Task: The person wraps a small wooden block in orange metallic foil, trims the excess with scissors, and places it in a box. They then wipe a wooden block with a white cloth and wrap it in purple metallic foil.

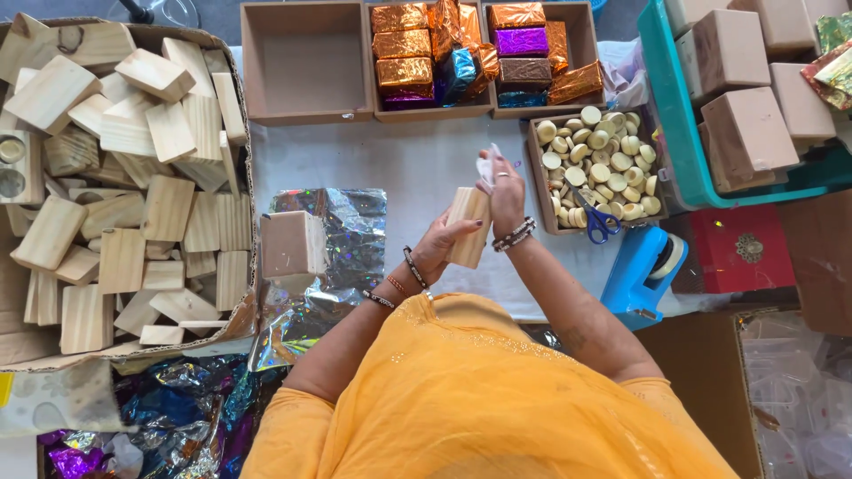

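Left hand (437, 248): grip wrapped round the lower part of a pale wooden block (469, 226), fingers pressed to its side, bangles at the wrist. The block stands nearly upright, raised above the white-covered bench (417, 168), in front of the person's chest.

Right hand (506, 191): rests on the top of the same block, fingers pinching a small white scrap (488, 167) against its upper edge; ring on one finger, beaded bracelets at the wrist.

Just left of the hands: a second block, brownish on top (293, 244), sitting on a crumpled sheet of silver foil (342, 257) spread on the bench.

Further left: a large cardboard box (244, 177) heaped with bare wooden blocks (133, 177) lying every way; its near wall stands close to the foil sheet.

Just right of the hands: a small open carton (539, 191) full of round cream-coloured discs (603, 164), with blue-handled scissors (596, 220) lying across its near corner. Below it, a blue tape dispenser (641, 270) at the bench edge.

Far side of the bench: three shallow cardboard trays in a row, the left one bare inside (306, 62), the other two packed with blocks wrapped in orange, purple, blue and brown foil (470, 49).

Far right: a teal crate (679, 124) holding brown-topped blocks, and a red box with a gold ornament (735, 248) near it.

Lower left, below the bench: loose blue and purple foil sheets (169, 417).
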